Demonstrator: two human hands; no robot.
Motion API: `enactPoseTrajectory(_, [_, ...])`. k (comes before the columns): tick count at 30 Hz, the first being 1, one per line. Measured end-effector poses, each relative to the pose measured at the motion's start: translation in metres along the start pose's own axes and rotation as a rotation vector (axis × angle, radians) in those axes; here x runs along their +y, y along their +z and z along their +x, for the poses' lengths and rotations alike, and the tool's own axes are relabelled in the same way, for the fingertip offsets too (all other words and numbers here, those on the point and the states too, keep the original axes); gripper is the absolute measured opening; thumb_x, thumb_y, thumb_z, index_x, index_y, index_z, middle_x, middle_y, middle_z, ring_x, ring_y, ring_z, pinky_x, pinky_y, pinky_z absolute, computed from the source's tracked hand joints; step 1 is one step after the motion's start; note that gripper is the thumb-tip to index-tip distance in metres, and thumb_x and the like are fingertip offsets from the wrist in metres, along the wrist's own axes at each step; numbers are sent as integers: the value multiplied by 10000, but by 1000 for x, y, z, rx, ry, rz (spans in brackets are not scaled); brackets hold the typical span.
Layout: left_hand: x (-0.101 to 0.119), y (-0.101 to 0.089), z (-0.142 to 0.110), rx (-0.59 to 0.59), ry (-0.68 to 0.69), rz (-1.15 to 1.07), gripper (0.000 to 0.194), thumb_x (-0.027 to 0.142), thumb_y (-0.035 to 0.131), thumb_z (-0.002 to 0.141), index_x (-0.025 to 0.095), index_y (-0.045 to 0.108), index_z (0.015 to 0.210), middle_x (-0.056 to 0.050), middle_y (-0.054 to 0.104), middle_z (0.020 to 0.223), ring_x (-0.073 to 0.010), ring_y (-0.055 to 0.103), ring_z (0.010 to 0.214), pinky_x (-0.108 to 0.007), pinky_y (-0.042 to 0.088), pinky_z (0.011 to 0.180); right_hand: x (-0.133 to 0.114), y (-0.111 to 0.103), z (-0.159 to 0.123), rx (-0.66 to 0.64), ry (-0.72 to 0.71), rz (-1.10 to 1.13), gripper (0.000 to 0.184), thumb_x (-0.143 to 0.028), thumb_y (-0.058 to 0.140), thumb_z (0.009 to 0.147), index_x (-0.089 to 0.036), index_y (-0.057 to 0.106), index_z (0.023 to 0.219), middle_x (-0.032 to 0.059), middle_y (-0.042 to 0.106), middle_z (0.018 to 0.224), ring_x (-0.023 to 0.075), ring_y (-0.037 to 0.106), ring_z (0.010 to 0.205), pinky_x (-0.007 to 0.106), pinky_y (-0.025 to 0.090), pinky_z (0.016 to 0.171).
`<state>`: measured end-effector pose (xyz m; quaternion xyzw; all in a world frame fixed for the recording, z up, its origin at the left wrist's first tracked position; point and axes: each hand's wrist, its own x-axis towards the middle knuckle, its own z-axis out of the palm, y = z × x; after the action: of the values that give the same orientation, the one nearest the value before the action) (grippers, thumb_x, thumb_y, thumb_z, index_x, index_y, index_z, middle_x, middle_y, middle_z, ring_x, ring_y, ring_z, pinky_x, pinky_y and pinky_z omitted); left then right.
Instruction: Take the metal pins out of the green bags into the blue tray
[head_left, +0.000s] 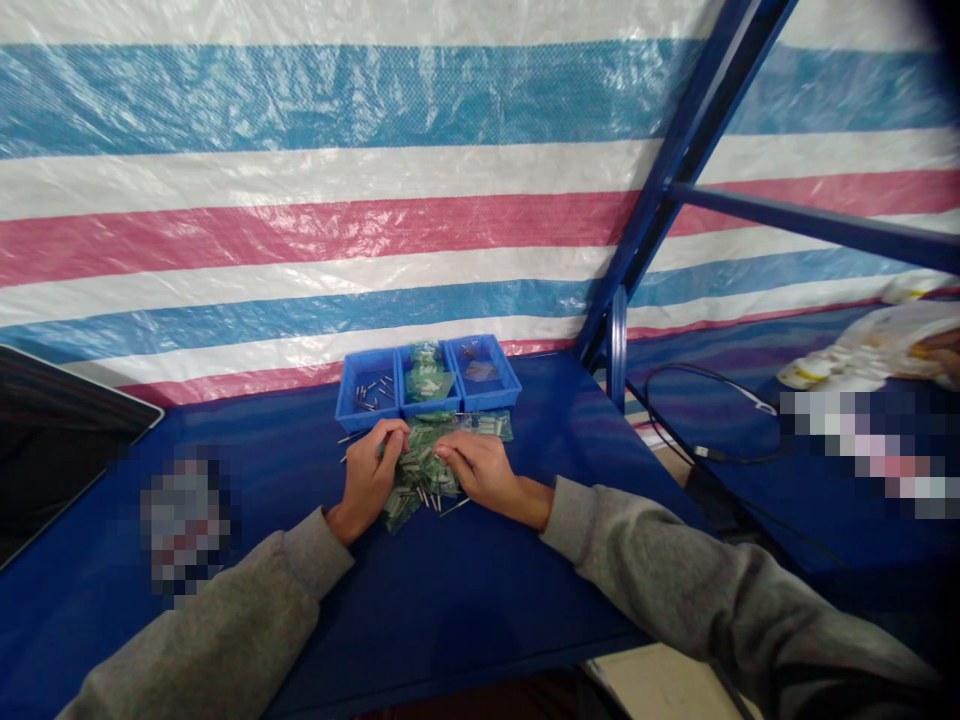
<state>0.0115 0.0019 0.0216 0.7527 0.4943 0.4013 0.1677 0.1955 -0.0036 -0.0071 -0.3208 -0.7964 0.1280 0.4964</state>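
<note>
A heap of small green-tinted plastic packets (420, 470) with thin metal pins lies on the blue table (420, 610). My left hand (370, 478) rests at the heap's left edge, fingers curled in a pinch over a packet. On the right side of the heap my right hand (484, 468) lies with fingers bent down onto the packets. Both arms wear grey sleeves. Just beyond the heap stand three joined blue trays (426, 378): the left holds loose metal pins, the middle green packets, the right a few small parts.
A striped tarpaulin (300, 220) hangs behind the table. A blue metal frame (660, 190) rises at the right, with a black cable (697, 410) and white bags (870, 355) on the neighbouring surface. A dark flat panel (52, 430) lies at the left.
</note>
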Motion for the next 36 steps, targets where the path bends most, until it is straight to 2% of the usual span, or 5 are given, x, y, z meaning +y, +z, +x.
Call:
enactPoseTrajectory(8, [-1, 1, 0, -9, -3, -3, 237, 319, 399, 893, 181, 590, 862, 19, 592, 678, -117, 552, 625, -234, 414, 655, -3, -1, 1, 27, 56, 57, 223, -260, 451, 901, -150, 641, 861, 43, 683, 735, 128, 639, 668, 234, 494, 684])
enactPoseTrajectory(10, [-2, 1, 0, -13, 5, 6, 243, 319, 401, 893, 183, 602, 891, 5, 615, 715, -129, 569, 667, -249, 428, 691, -3, -1, 2, 49, 126, 78, 224, -269, 456, 901, -152, 645, 872, 37, 687, 729, 125, 643, 648, 227, 498, 666])
enactPoseTrajectory(15, [-2, 2, 1, -32, 78, 5, 234, 291, 448, 880, 203, 632, 994, -45, 652, 959, -169, 590, 877, -295, 436, 817, 2, 1, 5, 122, 314, 171, 213, -300, 478, 891, -164, 640, 861, 22, 683, 710, 119, 625, 560, 225, 498, 598])
enactPoseTrajectory(25, [-5, 5, 1, -116, 151, 5, 188, 323, 545, 837, 228, 654, 958, -36, 649, 934, -165, 587, 877, -296, 454, 821, 2, 2, 5, 125, 312, 177, 192, -280, 494, 878, -163, 644, 862, 13, 660, 697, 116, 613, 572, 222, 479, 610])
enactPoseTrajectory(36, [-8, 7, 1, -109, 169, 48, 155, 314, 561, 834, 211, 644, 916, -17, 645, 890, -139, 589, 829, -260, 454, 786, 8, 4, 4, 53, 324, 165, 190, -291, 506, 874, -178, 653, 913, 17, 686, 758, 101, 595, 528, 201, 465, 568])
